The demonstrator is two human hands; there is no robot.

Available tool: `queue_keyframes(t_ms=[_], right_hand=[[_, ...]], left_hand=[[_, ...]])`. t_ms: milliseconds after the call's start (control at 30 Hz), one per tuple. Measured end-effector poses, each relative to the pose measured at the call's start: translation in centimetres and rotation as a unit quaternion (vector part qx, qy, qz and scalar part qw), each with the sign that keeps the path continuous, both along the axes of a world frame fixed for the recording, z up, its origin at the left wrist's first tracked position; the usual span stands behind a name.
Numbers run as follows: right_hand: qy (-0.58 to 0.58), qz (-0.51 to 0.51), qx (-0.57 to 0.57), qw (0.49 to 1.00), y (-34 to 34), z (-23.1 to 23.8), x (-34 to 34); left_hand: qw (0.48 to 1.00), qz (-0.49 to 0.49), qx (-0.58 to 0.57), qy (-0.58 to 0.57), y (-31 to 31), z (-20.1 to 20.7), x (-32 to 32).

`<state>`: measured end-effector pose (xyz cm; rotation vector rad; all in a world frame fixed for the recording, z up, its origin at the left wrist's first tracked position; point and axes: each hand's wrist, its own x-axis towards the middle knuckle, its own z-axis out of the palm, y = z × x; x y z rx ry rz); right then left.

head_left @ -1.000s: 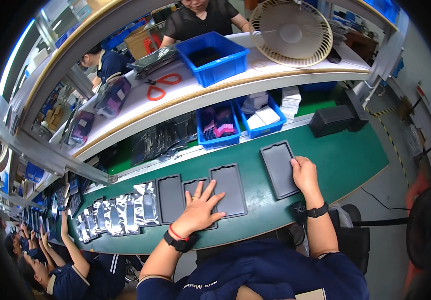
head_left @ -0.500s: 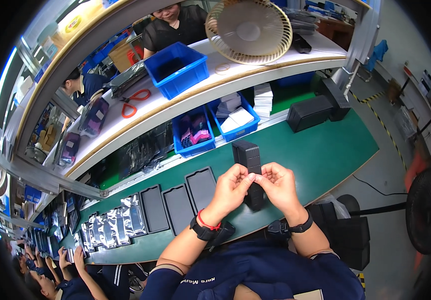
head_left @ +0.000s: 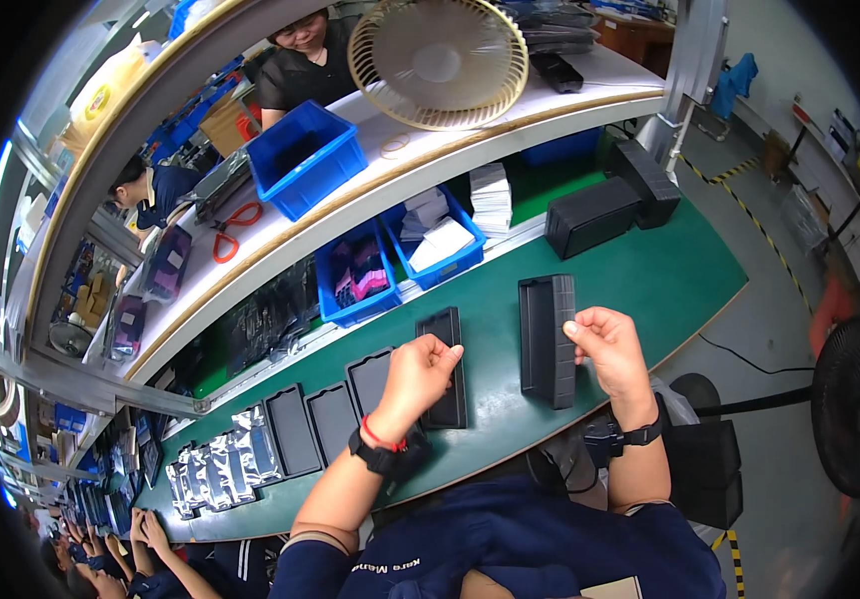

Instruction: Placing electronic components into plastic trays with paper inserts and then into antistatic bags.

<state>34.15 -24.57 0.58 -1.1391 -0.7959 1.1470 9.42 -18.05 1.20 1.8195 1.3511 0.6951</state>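
My left hand (head_left: 412, 377) pinches the edge of one shallow black plastic tray (head_left: 447, 409), tilted over the green table. Part of that tray is behind the hand. To its right, my right hand (head_left: 609, 349) grips the outer side of a stack of nested black trays (head_left: 550, 344), which stands on edge with its hollow face turned left. Left of my left hand lie several black trays in a row, among them an empty tray (head_left: 292, 429). Beyond them is a row of shiny silver packets (head_left: 220, 464).
Two stacks of black trays (head_left: 594, 215) stand at the table's far right. Under the shelf sit a blue bin (head_left: 355, 309) of dark and pink pieces and another blue bin (head_left: 447, 270) of white cards. A fan (head_left: 440, 65) and red-handled scissors (head_left: 235, 235) are on the shelf. Co-workers sit around.
My hands, together on the tray stack before, have moved apart. One tray has come off with my left hand toward the left; the stack has shifted right in my right hand.
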Motion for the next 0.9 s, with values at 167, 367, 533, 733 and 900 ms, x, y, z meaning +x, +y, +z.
queue_keyframes(t_ms=[167, 367, 533, 733, 900], right_hand=[[-0.077, 0.003, 0.006, 0.997, -0.3, 0.4, -1.7], [-0.055, -0.021, -0.018, 0.998, -1.2, 0.2, 0.8], [-0.012, -0.034, -0.033, 0.999, -2.3, -1.0, 6.5], [-0.100, -0.018, -0.039, 0.994, -1.8, -0.3, 4.2], [-0.138, -0.048, -0.009, 0.989, -1.9, -1.3, 4.9]], left_hand=[[0.985, -0.119, 0.057, -0.108, -0.7, 1.3, 5.5], [0.951, -0.127, -0.129, -0.250, -1.4, 0.4, 9.8], [0.976, -0.121, -0.140, -0.116, 0.1, -1.7, 10.8], [0.964, -0.214, -0.084, -0.132, 0.4, -1.9, 13.1], [0.917, -0.210, -0.209, -0.267, -0.8, -1.3, 15.7]])
